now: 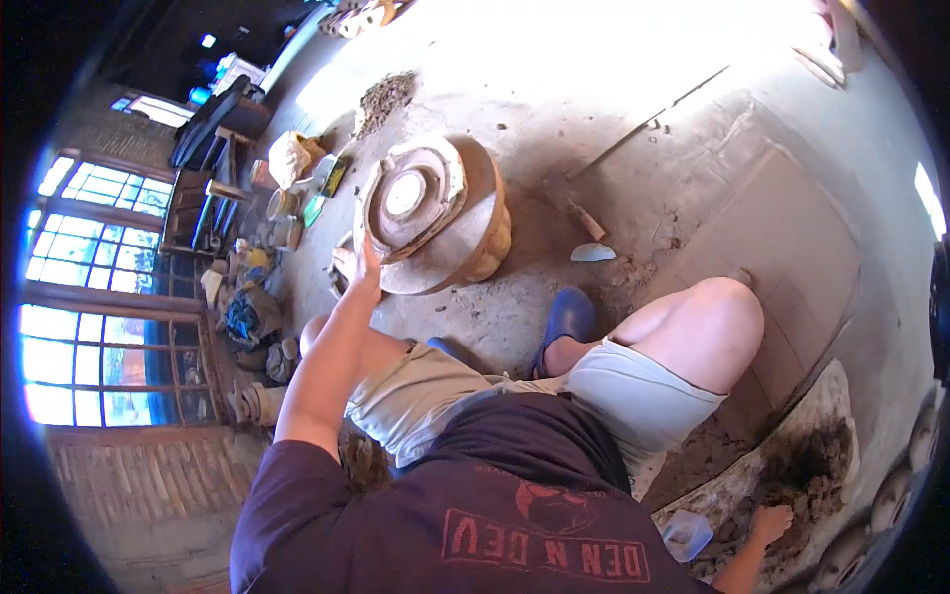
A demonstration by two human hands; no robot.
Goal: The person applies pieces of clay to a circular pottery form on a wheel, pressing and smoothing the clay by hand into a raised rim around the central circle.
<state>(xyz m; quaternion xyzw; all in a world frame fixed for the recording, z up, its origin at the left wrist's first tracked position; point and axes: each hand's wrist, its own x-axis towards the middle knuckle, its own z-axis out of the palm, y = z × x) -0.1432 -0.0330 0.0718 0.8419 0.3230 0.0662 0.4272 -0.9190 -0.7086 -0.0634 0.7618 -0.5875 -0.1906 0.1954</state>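
My left hand (358, 265) is curled at the near-left edge of a pale, chipped ring-shaped piece (447, 198), gripping it. The ring lies on a round, clay-smeared potter's wheel (475, 238), around a smaller disc with a white centre (403, 196). My right hand (771, 522) is low at the right, fingers curled, over a pale sheet (834, 401) with dark, crumbly clay (807, 455); what it holds, if anything, I cannot make out. A clear plastic tub (687, 535) sits nearby.
My blue shoe (566, 322) rests on the floor near a stick (586, 220) and a pale curved piece (593, 252). Buckets (283, 204), cloth bundles and a wooden rack line the left, below windows. Rubble (386, 99) lies beyond the wheel; rounded clay pieces (896, 495) line the right edge.
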